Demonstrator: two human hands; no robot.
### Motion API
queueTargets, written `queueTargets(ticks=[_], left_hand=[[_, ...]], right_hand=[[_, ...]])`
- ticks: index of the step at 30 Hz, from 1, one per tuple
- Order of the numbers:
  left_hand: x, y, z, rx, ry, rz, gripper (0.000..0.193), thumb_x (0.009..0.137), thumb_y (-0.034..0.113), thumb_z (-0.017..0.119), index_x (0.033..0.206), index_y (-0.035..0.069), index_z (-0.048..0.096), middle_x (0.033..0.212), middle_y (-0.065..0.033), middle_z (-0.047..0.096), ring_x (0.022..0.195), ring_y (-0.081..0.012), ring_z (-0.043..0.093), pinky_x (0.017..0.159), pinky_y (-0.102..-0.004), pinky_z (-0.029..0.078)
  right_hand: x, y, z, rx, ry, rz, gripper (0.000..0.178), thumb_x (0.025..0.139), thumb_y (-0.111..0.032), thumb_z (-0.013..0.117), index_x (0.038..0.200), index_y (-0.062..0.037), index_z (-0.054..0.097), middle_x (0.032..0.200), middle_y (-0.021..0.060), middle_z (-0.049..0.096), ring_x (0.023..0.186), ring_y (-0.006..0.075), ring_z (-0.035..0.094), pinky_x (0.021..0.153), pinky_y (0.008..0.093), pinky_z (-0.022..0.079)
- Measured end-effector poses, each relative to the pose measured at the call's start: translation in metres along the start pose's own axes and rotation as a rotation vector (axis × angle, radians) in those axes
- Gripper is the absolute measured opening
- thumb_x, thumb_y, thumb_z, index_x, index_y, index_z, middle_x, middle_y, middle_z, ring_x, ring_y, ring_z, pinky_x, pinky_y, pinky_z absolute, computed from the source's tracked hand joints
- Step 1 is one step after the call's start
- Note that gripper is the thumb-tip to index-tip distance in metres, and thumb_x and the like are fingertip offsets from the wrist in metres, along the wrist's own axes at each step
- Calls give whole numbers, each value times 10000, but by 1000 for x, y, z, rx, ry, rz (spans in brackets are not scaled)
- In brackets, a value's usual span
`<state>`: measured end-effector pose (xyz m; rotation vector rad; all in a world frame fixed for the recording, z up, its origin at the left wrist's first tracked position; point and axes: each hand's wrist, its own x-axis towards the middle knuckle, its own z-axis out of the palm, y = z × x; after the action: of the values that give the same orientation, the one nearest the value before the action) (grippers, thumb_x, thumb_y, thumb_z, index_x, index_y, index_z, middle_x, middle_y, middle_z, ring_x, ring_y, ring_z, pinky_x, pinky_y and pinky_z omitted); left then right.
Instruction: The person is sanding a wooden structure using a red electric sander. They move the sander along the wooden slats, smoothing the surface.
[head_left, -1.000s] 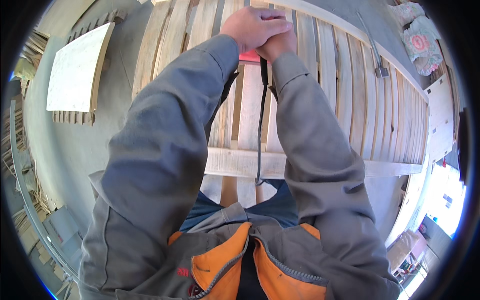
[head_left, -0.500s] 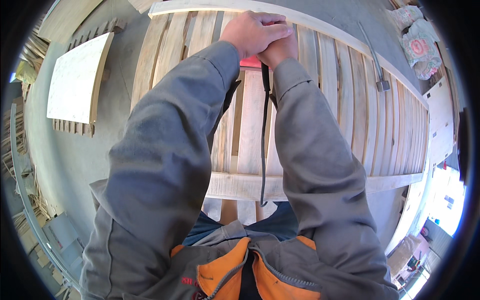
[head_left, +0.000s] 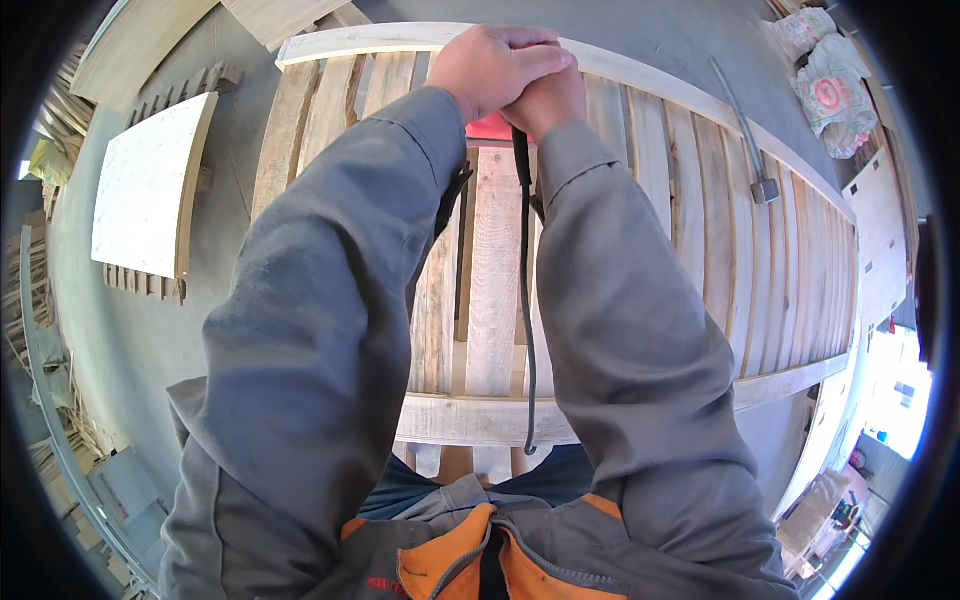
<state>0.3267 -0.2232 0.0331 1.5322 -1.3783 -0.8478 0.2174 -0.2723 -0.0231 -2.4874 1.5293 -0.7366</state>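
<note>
Both my arms reach forward over a slatted wooden pallet. At its far rail my left hand is closed, lying partly over my right hand. Under them a piece of a red tool shows, resting on the slats. Its kind cannot be made out, since hands and sleeves cover most of it. My right hand is wrapped round its upper part, and my left hand presses on from the left. A black cord runs from the tool back toward me, past the near rail.
A long-handled hammer lies across the slats at right. To the left, a white-topped board sits on a small pallet. White sacks stand at the far right. Stacked boards are at the far left.
The pallet's near rail and the cord's end sit lower in view, nearer my body. My hands stay together on the red tool, slightly farther left in the picture.
</note>
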Motion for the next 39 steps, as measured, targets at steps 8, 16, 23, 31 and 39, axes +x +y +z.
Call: queueTargets(ticks=[8, 16, 23, 31, 39], left_hand=[[18, 4, -4, -82, -54, 4, 520, 890, 434, 787, 1254, 63, 786, 1203, -107, 777, 1089, -191, 713, 1011, -322, 531], [4, 8, -1, -60, -64, 36, 562, 905, 459, 772, 1305, 65, 761, 1241, -109, 768, 1144, -201, 709, 1042, -324, 521], [-28, 11, 3, 87, -46, 3, 595, 844, 592, 708, 1304, 221, 777, 1224, -142, 775, 1104, -301, 741, 1008, -388, 561], [-73, 27, 5, 142, -85, -80, 566, 904, 528, 737, 1340, 167, 755, 1272, -142, 761, 1164, -257, 721, 1054, -355, 524], [-117, 37, 9, 135, -109, -120, 550, 920, 499, 728, 1353, 161, 745, 1283, -143, 756, 1190, -268, 709, 1064, -358, 521]], right_hand=[[25, 4, -2, 56, -85, -29, 616, 853, -432, 766, 1366, -119, 629, 1335, 135, 665, 1225, 395, 602, 1009, 465, 569], [5, -6, -10, 49, -119, 72, 559, 853, -402, 760, 1323, -120, 653, 1245, 147, 708, 1164, 371, 625, 996, 449, 572], [-23, -4, -25, 163, -228, 100, 526, 848, -370, 764, 1307, -132, 664, 1245, 140, 709, 1173, 393, 625, 988, 464, 571], [-68, -8, -18, -57, -41, -59, 318, 855, -327, 744, 1120, -151, 731, 1167, 84, 735, 1106, 285, 690, 926, 388, 553], [-111, -21, -38, -131, -158, -38, 299, 841, -310, 753, 1086, -139, 730, 1052, 72, 755, 1030, 271, 698, 892, 377, 555]])
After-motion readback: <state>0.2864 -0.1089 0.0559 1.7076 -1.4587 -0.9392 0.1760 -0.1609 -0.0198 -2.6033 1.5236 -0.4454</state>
